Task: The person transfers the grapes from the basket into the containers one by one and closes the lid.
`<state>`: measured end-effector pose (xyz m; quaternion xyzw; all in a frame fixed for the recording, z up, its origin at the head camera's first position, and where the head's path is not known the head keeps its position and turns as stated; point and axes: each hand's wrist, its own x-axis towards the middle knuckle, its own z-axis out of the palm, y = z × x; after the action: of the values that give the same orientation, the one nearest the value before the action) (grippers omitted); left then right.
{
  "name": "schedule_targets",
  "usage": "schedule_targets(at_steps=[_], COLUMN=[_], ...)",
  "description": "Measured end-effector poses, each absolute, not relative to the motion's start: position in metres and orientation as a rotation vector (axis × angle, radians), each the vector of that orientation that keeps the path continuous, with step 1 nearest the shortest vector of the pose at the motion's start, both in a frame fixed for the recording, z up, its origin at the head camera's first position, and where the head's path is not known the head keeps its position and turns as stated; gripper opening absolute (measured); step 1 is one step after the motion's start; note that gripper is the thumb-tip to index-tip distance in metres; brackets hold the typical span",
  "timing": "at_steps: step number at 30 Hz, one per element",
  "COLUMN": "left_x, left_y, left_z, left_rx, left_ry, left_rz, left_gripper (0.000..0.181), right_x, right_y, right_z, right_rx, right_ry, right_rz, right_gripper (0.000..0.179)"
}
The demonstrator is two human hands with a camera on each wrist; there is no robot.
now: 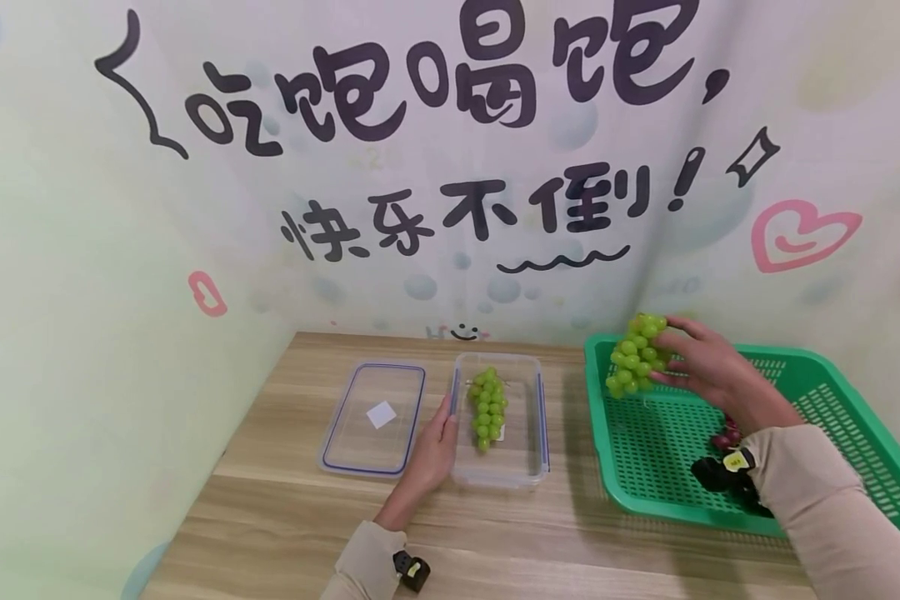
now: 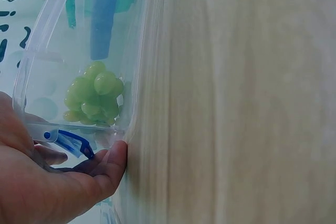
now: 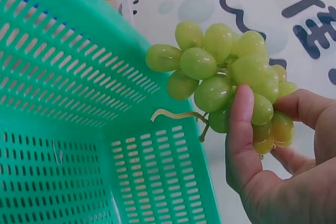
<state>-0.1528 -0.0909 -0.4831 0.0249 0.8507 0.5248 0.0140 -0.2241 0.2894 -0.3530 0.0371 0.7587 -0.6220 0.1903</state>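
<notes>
Right hand (image 1: 708, 364) grasps green grapes (image 1: 630, 358) near the rim of the basket (image 1: 603, 437); left hand (image 1: 431, 450), well apart, grips the box (image 1: 498, 481).

On the table (image 1: 285, 533), the container (image 1: 502, 480), with a grape bunch (image 1: 487, 408) laid inside, is flanked by the lid (image 1: 363, 446) at left and the basket (image 1: 606, 433) at right. Over the basket's rear left corner, a second bunch (image 1: 632, 358) is held by the right hand (image 1: 703, 360).

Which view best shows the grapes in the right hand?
Right wrist: it shows the held grapes large and close up. Head shows them smaller; left wrist catches only part, cut off at its top edge.
</notes>
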Motion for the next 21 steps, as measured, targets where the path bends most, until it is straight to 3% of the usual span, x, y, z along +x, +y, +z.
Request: schedule_targets(at_steps=[21], left_x=[-0.151], left_y=[-0.089], left_z=[-0.480], left_rx=[0.036], left_ry=[2.644], left_rz=[1.632], left_gripper=[0.052], right_x=[-0.228], right_y=[0.257], right_z=[-0.348], right_rx=[0.087], right_ry=[2.086], right_rz=[-1.759], right_gripper=[0.072])
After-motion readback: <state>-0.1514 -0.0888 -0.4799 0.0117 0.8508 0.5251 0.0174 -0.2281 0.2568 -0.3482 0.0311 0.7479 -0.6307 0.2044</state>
